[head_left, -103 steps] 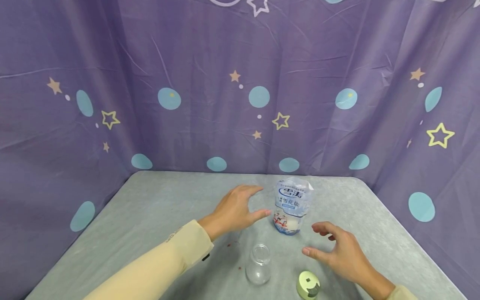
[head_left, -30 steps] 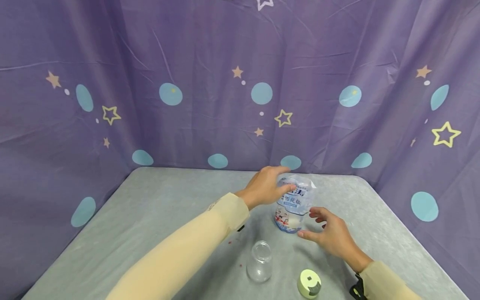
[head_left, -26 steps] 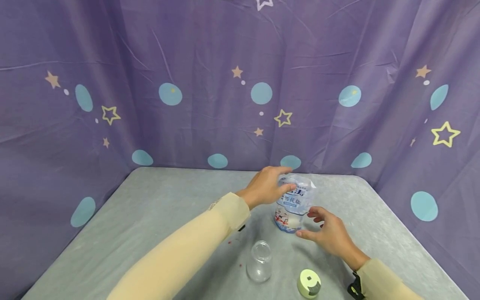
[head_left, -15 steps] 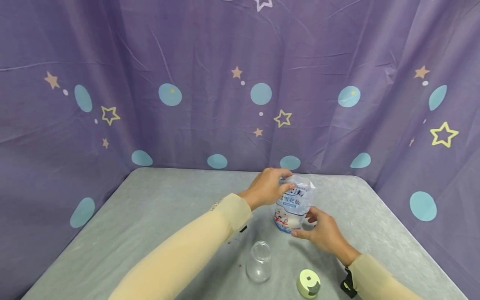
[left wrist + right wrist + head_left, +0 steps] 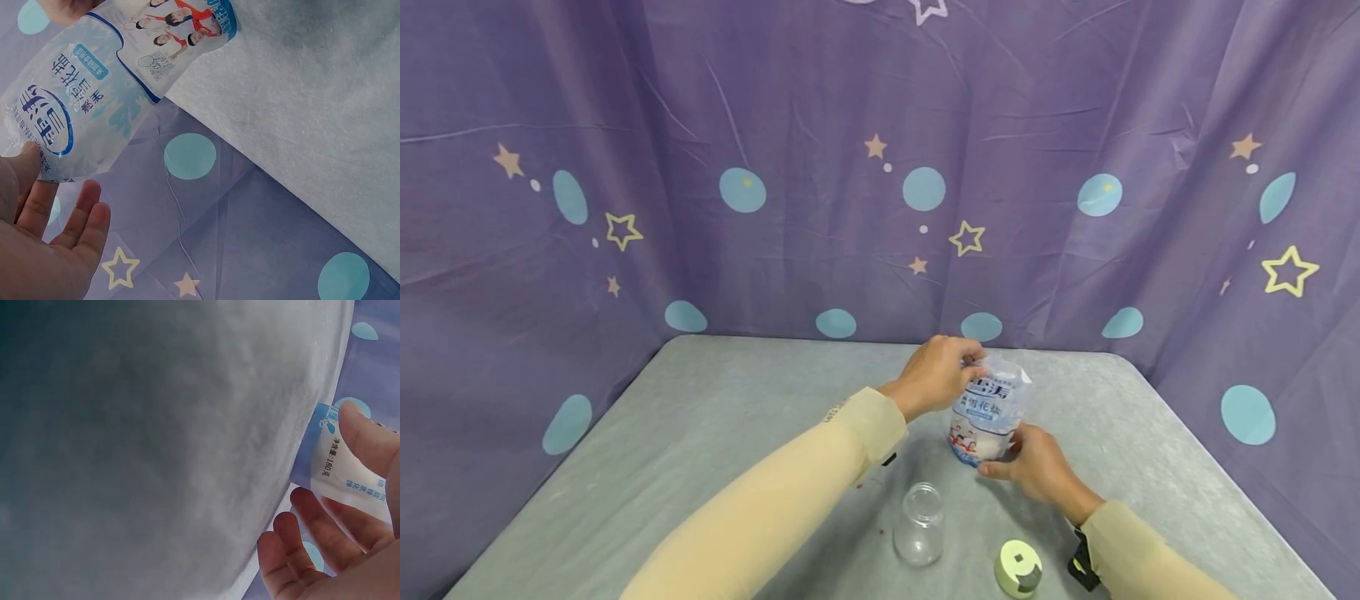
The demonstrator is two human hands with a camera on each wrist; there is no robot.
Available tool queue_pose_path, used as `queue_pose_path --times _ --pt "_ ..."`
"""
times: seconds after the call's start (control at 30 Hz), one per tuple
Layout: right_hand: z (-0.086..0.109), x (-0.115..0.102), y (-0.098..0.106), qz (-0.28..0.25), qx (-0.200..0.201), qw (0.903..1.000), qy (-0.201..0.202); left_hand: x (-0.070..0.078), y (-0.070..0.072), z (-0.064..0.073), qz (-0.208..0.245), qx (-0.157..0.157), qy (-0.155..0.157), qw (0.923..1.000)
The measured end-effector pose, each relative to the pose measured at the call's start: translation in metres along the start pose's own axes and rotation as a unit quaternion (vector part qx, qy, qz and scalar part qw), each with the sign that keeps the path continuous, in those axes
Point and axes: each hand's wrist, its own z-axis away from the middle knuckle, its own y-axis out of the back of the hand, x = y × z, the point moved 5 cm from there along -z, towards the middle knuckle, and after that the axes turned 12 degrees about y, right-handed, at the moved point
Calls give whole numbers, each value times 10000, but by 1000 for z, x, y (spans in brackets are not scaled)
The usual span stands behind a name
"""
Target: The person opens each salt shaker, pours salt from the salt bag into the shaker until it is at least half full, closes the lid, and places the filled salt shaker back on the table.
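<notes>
A blue-and-white bag of salt [image 5: 988,408] stands upright on the grey table, with white salt showing through its lower part. My left hand [image 5: 934,375] pinches its upper left corner between thumb and forefinger; the other fingers are spread loosely below, as the left wrist view shows on the bag [image 5: 81,94]. From the right, my right hand [image 5: 1043,467] grips the lower side of the bag. In the right wrist view its thumb [image 5: 365,440] lies over the front, near the blue bottom edge, with the fingers [image 5: 319,531] behind.
A clear, lidless jar [image 5: 918,533] stands in front of the bag. To its right lies a pale green lid [image 5: 1018,568] with a dark patch, near my right sleeve [image 5: 1138,554]. A purple patterned curtain [image 5: 820,250] hangs behind the table [image 5: 760,392].
Both hands have moved in to the bag from either side. The left thumb and fingers have closed on its top corner, and the right hand has taken hold low on its right side.
</notes>
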Motion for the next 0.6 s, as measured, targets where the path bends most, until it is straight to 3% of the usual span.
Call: queue_pose_path --times 0.6 --pt "-1 -2 -3 280 105 9995 55 2 6 5 123 121 -126 9998"
